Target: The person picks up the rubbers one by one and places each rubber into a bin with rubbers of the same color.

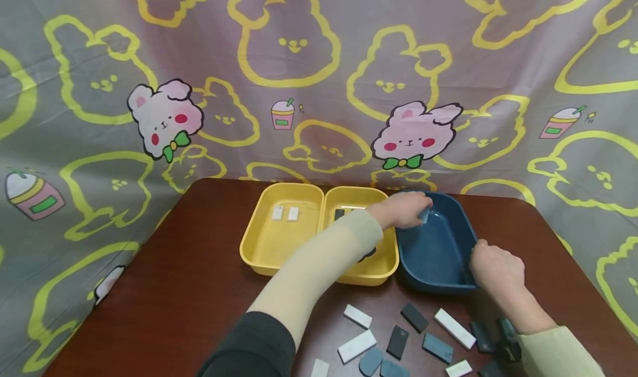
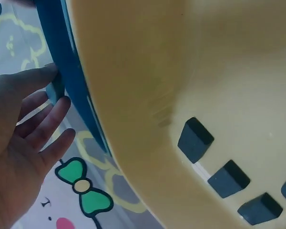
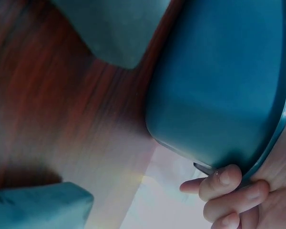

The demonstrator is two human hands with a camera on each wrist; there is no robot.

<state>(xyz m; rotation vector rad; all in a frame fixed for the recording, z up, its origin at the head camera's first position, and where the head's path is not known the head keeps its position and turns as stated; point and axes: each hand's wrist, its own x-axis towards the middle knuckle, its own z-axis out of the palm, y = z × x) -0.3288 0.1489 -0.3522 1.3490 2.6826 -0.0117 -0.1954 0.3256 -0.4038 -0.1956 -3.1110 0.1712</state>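
My left hand [image 1: 404,208] reaches across the yellow bins and pinches a small blue-grey block [image 1: 424,215] between thumb and fingers, at the far left part of the blue bin [image 1: 438,255]. In the left wrist view, the thumb and fingertips hold that block [image 2: 56,90] beside the blue rim. My right hand [image 1: 498,266] grips the blue bin's right rim near its front corner; the right wrist view shows curled fingers [image 3: 229,183] at that edge. Inside the blue bin no other block shows.
Left of the blue bin, a yellow bin [image 1: 259,249] holds two white blocks [image 1: 293,214]; the adjoining yellow bin [image 1: 384,277] holds several dark blocks [image 2: 195,140]. Loose white blocks [image 1: 356,347], dark blocks [image 1: 397,342] and blue-grey blocks [image 1: 437,348] lie in front. A patterned cloth [image 1: 319,106] hangs behind.
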